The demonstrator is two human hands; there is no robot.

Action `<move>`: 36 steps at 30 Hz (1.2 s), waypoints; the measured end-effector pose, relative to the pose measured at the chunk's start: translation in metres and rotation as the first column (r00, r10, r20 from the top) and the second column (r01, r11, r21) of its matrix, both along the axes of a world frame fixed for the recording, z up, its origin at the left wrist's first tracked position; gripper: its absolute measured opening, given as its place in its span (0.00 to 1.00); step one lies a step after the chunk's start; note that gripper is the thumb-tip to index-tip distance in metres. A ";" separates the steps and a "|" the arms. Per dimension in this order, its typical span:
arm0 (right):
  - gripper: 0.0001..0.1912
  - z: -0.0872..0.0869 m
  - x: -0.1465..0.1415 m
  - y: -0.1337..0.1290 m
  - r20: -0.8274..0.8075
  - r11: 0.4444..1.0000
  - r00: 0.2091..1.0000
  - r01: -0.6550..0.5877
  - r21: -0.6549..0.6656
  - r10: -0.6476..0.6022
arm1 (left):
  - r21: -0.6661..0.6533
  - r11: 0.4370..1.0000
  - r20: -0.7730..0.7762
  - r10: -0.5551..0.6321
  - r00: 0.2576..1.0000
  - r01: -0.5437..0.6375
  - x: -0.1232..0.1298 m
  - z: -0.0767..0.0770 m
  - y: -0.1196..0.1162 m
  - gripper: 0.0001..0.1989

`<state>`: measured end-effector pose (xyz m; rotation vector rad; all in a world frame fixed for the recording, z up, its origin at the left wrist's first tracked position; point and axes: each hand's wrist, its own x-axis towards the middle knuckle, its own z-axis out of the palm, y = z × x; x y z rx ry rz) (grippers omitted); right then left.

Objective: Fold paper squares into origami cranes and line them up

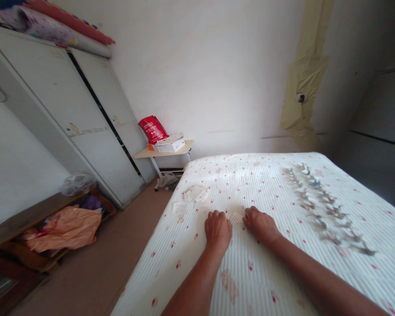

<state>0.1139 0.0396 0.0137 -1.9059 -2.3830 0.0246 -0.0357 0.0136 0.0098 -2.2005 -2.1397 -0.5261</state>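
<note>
Between my two hands is a small piece of printed paper [237, 217], low over the bed. My left hand [218, 228] is curled with its fingers at the paper's left edge. On the opposite edge, the fingers of my right hand [258, 223] pinch the sheet. Beyond my left hand lie a loose pile of printed paper pieces [196, 193] and a single printed square [179, 209]. To the right, several small folded paper figures [332, 210] stand in slanting rows, too blurred to make out their shape.
The bed [237, 281] has a white ribbed cover with red dots. A small table [145, 153] behind it bears a red bag [153, 129] and a white box [176, 145]. At left are a tall cabinet [85, 109] and a wooden bench [6, 232] with an orange plastic bag [66, 228].
</note>
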 end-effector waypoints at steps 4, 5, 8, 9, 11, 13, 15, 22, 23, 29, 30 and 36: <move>0.13 0.001 -0.001 -0.001 -0.001 1.000 1.000 0.015 -0.007 -0.015 | 0.006 1.000 -0.007 0.002 1.000 -0.002 0.001 -0.001 0.000 0.09; 0.13 0.001 -0.001 -0.002 -0.004 1.000 1.000 0.017 -0.007 -0.017 | 0.005 1.000 -0.006 0.000 1.000 0.000 0.000 -0.001 0.000 0.09; 0.12 0.003 -0.002 -0.002 -0.014 0.999 1.000 0.027 -0.017 -0.027 | -0.012 1.000 -0.007 0.005 1.000 -0.005 0.000 -0.001 0.000 0.09; 0.12 0.004 -0.002 -0.002 -0.016 0.999 0.999 0.033 -0.026 -0.033 | -0.023 1.000 -0.010 0.009 1.000 -0.009 0.000 -0.001 0.000 0.09; 0.11 0.006 -0.001 -0.003 -0.027 0.998 0.999 0.040 -0.046 -0.041 | -0.044 0.999 -0.021 0.026 0.999 -0.026 0.000 0.000 0.000 0.08; 0.10 0.008 0.000 -0.002 -0.055 0.997 0.998 0.041 -0.062 -0.045 | -0.050 0.998 -0.036 0.040 0.999 -0.042 0.000 0.000 0.000 0.08; 0.09 0.009 0.002 -0.002 -0.096 0.996 0.994 0.035 -0.076 -0.042 | -0.047 0.998 -0.049 0.042 0.998 -0.044 0.000 -0.001 0.000 0.07; 0.04 0.008 0.011 0.007 -0.262 0.991 0.963 0.026 -0.128 -0.059 | -0.043 0.998 -0.067 0.040 0.997 -0.043 0.001 -0.001 0.000 0.08; 0.04 0.007 0.013 0.008 -0.282 0.991 0.958 0.023 -0.131 -0.060 | -0.039 0.998 -0.065 0.039 0.997 -0.042 0.001 -0.001 -0.001 0.08; 0.07 0.002 0.018 0.013 -0.372 0.994 0.927 0.003 -0.108 -0.044 | -0.054 0.998 -0.059 0.033 0.998 -0.036 0.002 0.002 -0.002 0.08; 0.07 0.001 0.018 0.013 -0.385 0.995 0.922 -0.005 -0.099 -0.033 | -0.049 0.998 -0.060 0.032 0.998 -0.035 0.002 0.002 -0.002 0.08; 0.08 -0.003 0.023 0.016 -0.518 0.997 0.855 -0.003 -0.078 -0.038 | -0.022 0.999 -0.062 0.028 0.998 -0.029 0.001 -0.001 -0.001 0.08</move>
